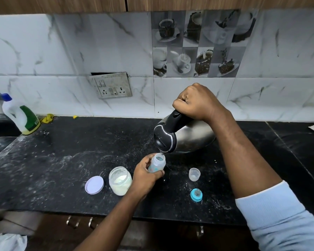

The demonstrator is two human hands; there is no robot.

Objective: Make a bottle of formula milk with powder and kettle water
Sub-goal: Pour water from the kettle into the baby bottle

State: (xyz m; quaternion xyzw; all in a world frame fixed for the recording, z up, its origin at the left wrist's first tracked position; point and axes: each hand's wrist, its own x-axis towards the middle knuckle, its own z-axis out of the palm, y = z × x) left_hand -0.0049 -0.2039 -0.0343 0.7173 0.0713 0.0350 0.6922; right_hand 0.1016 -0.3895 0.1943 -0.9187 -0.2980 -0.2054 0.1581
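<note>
My right hand (196,102) grips the black handle of a steel kettle (192,136), which is tipped to the left with its spout right over the mouth of a small clear baby bottle (158,163). My left hand (145,173) holds that bottle, slightly tilted, above the black counter (62,160). An open jar of white powder (120,180) stands just left of my left hand, its lilac lid (94,184) lying beside it. The bottle's clear cap (194,174) and its blue ring with teat (196,195) lie to the right.
A white and green detergent bottle (23,116) stands at the back left by a yellow cloth (47,118). A socket plate (112,86) is on the tiled wall. White powder dusts the counter. Drawer handles (72,221) sit below the front edge.
</note>
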